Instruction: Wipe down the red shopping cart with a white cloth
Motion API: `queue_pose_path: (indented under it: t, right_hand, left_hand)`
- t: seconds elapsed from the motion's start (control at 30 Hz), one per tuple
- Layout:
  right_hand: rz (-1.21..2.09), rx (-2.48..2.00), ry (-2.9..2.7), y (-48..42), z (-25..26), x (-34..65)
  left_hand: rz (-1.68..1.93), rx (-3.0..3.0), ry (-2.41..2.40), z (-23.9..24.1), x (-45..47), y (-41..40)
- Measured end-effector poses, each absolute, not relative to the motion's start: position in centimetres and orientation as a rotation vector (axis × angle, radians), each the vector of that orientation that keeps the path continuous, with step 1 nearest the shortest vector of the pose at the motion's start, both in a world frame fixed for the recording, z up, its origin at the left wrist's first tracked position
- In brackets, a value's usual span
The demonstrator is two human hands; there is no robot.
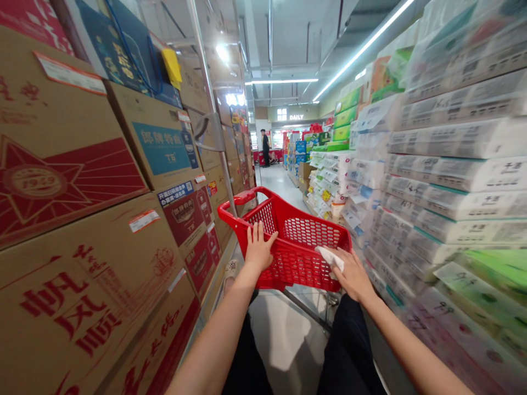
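Note:
A red plastic shopping basket cart (300,233) stands right in front of me in a shop aisle. My left hand (258,248) lies on its near rim, fingers stretched over the edge. My right hand (351,272) grips the right side of the near rim and pinches a white folded paper (330,257) against it. The basket looks empty inside. My legs in dark trousers show below, between my two forearms.
Stacked cardboard boxes (82,219) with red print wall the left side. Wrapped tissue packs (448,181) pile up on the right. A metal pole (212,118) rises by the left boxes. A person (265,147) stands far down the aisle.

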State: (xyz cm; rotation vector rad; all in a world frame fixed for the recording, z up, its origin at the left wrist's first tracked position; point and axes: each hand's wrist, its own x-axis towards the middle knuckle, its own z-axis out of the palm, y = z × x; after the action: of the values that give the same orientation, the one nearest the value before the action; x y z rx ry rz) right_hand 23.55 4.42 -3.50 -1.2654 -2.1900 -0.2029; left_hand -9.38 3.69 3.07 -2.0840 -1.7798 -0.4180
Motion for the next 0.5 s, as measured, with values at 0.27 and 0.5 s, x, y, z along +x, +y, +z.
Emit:
queue_pose_path:
  t: [0.27,0.5]
  right_hand:
    - [-0.389,-1.196,-2.222,-0.3,-3.2,18.3]
    - [-0.307,-1.074,-2.361,0.3,-3.0,22.9]
  left_hand:
    - [-0.483,-2.312,-1.625,0.8,-2.4,2.0]
    - [-0.534,-2.386,-1.579,1.1,-3.6,2.0]
